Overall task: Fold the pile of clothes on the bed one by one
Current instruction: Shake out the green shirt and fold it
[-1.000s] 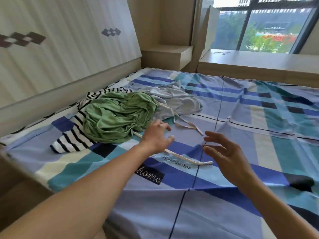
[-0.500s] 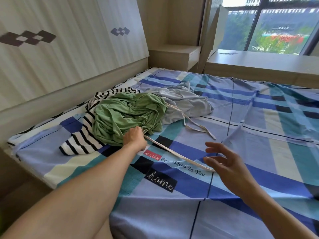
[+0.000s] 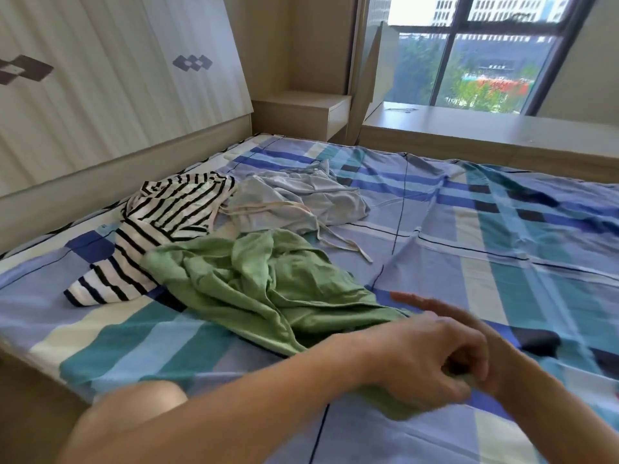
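Observation:
A crumpled green garment (image 3: 254,283) lies stretched across the bed toward me. My left hand (image 3: 432,360) grips its near edge, fingers curled round the cloth. My right hand (image 3: 445,313) is mostly hidden behind the left, with straight fingers showing above it, beside the green cloth. A black-and-white striped top (image 3: 160,222) lies uncovered at the left, near the headboard. A pale blue-grey garment (image 3: 298,199) with long cream ties lies behind the green one.
The bed (image 3: 502,249) has a blue, teal and cream checked sheet. A pale headboard (image 3: 110,105) runs along the left. A wooden nightstand (image 3: 301,112) and a window ledge (image 3: 485,128) stand beyond the bed. The bed's wooden edge (image 3: 30,380) is at lower left.
My left hand took hold of the green garment and dragged it toward me, off the striped top. My right hand moved in behind the left. The cream tie no longer lies across the near sheet.

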Motion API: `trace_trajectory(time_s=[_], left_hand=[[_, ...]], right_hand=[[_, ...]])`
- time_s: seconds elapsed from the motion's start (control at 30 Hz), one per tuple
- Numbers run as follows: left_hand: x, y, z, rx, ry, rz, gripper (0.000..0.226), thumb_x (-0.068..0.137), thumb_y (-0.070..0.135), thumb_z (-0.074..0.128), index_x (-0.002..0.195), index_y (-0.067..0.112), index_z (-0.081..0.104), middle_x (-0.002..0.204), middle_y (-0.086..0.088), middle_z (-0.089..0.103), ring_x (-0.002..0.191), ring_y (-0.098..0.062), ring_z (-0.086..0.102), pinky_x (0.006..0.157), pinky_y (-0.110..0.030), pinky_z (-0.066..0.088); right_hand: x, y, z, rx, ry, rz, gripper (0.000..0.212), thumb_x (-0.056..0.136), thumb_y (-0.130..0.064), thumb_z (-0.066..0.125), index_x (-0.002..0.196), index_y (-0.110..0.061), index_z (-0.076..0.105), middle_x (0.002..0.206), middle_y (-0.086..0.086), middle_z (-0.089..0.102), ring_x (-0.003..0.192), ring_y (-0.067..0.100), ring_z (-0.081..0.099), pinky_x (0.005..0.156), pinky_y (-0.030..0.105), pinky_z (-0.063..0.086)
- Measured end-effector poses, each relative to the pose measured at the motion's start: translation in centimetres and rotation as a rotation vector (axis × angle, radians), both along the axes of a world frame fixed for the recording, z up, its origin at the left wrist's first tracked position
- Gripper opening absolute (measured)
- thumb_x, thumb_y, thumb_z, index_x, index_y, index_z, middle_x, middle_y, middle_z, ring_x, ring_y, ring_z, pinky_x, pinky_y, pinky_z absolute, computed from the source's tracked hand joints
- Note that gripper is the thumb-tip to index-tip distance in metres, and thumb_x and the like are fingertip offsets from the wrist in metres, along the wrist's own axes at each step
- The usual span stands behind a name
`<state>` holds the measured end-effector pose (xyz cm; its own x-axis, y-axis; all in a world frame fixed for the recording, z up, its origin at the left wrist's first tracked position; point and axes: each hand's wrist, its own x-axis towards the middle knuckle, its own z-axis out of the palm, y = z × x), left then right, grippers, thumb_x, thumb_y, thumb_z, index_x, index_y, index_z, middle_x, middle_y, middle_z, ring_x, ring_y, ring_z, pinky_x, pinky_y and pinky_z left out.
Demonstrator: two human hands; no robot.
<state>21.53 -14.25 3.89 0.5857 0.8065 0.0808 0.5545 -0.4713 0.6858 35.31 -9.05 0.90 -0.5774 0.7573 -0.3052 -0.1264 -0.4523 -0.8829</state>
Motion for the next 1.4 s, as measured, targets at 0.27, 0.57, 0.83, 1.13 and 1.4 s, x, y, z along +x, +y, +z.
trace_trajectory(time_s=[0.27,0.57,0.83,1.13,1.4], left_hand=[[-2.8,4.1,-1.5,0.144,0.121,0.348,0.015,0.093,0.022,0.061,0.107,0.022,0.066,0.106,0.002,0.069,0.099,-0.015,0.064,0.089,-0.032,0.052],[-6.7,9.6,-8.7,-0.110,0.667,0.741,0.101,0.082,0.047,0.073,0.160,0.026,0.011,0.166,-0.009,0.013,0.148,-0.038,0.026,0.119,-0.048,0.030],[-7.1,12.3,-8.0,-0.095,0.779,0.838,0.050,0.083,0.030,0.066,0.132,0.022,0.057,0.127,-0.008,0.061,0.117,-0.031,0.059,0.091,-0.039,0.051],[-8.4,14.1,-9.0,0.073,0.773,0.951,0.022,0.092,0.025,0.053,0.110,0.020,0.063,0.120,-0.007,0.063,0.115,-0.031,0.057,0.103,-0.044,0.038],[-6.0,15.5,3.1,0.273,0.065,0.835,0.022,0.100,0.017,0.047,0.115,0.007,0.060,0.102,-0.012,0.065,0.096,-0.030,0.061,0.078,-0.036,0.047]], right_hand=[[8.8,0.1,0.0,0.112,-0.246,-0.234,0.031,0.083,0.001,0.052,0.107,-0.001,0.071,0.107,0.034,0.068,0.081,0.033,0.065,0.061,0.032,0.060],[17.2,-0.3,-2.4,0.386,-0.634,-0.211,0.063,0.076,0.020,0.067,0.106,-0.036,0.070,0.105,0.022,0.072,0.083,0.034,0.070,0.082,0.053,0.055],[18.0,0.6,-6.3,0.485,-1.158,-0.174,0.034,0.079,-0.003,0.071,0.103,-0.025,0.061,0.084,0.008,0.066,0.062,0.015,0.062,0.047,0.016,0.044],[17.5,-0.8,-6.4,0.231,-0.829,0.043,0.039,0.075,-0.002,0.082,0.109,-0.016,0.071,0.098,0.008,0.077,0.095,0.026,0.074,0.089,0.039,0.058],[14.1,5.0,2.1,0.477,-0.634,-0.589,0.027,0.081,0.008,0.069,0.096,-0.014,0.065,0.085,0.019,0.065,0.055,0.015,0.059,0.045,0.020,0.047]])
